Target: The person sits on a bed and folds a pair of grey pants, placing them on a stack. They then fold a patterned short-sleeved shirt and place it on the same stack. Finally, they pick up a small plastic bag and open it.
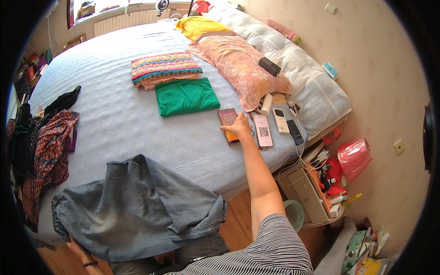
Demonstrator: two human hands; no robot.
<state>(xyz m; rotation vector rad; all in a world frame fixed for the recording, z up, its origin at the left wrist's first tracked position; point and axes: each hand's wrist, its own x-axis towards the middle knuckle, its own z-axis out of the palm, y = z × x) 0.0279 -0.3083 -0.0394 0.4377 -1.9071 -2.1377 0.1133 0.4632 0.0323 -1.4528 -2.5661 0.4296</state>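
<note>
A large faded blue-grey denim garment (133,211) lies spread over the near edge of the bed and across my lap. At its lower left hem my left hand (78,249) is closed on the cloth, its fingertips partly hidden under the fabric. My right arm reaches forward over the bed. On top of a phone with an orange and pink screen (230,139), my right hand (240,127) is open, thumb and fingers apart; the phone lies flat. Beside it, to the right, is a second phone (262,133) with a white-pink screen showing a square code.
Folded green cloth (188,97) and a patterned folded stack (165,68) lie farther back on the bed (114,114). Crumpled dark clothes (46,146) lie at left. Beyond the phones are a pink pillow (233,64), white power bank (280,121) and cables. A cluttered nightstand (300,188) stands at right.
</note>
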